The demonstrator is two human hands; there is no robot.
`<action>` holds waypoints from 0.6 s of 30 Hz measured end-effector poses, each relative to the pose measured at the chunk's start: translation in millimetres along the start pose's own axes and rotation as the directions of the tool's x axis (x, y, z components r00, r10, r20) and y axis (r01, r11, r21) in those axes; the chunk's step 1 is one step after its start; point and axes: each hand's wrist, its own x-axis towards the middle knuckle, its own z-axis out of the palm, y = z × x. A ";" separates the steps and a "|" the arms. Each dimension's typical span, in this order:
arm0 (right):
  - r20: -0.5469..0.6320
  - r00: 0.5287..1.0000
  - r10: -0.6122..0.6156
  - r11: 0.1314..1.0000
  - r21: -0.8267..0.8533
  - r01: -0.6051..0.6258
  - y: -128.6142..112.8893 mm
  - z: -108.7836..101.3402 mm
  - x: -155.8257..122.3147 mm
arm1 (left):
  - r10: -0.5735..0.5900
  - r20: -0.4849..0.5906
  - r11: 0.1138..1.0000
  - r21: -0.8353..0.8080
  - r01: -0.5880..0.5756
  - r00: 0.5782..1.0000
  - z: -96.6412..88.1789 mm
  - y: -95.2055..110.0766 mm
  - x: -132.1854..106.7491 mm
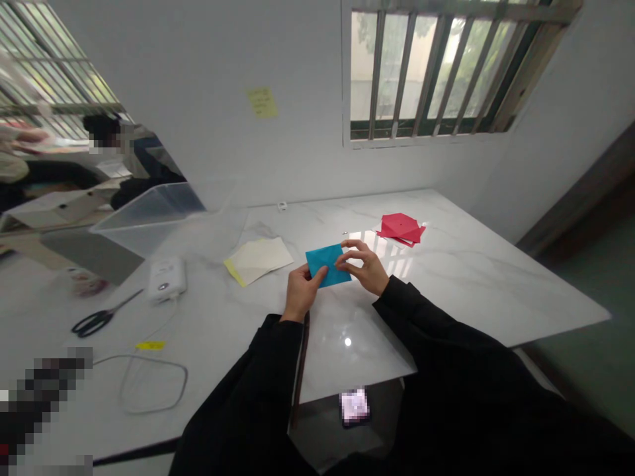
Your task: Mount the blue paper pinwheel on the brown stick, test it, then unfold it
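Observation:
A small blue paper envelope (327, 263) is held up over the white marble-patterned table. My left hand (300, 291) grips its left side, the thumb lying across the front and the fingers behind. At the right edge, my right hand (366, 266) has its thumb and index finger closed on the paper, while the other fingers are bent. Red cut paper pieces (401, 228) lie in a stack farther back on the right. To the left of my hands rest cream-coloured sheets (262, 259) with a yellow strip at one end.
Black-handled scissors (102, 320), a white device (167, 279) with a cable and a clear plastic bin (149, 215) are on the left. A yellow note (262, 102) hangs on the wall. Below the table's front edge shows a phone-like screen (354, 405). People sit at far left.

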 end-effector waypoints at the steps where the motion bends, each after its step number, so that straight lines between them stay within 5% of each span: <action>1: 0.011 1.000 0.001 1.000 -0.019 0.000 0.8 2.3 -1.2 | -0.001 0.002 1.000 -0.002 0.001 1.000 0.7 0.7 -0.5; 18: 0.045 0.998 0.049 0.996 -0.082 -0.045 2.9 9.1 -3.6 | 0.024 0.019 1.000 0.015 -0.024 1.000 5.7 4.6 -2.6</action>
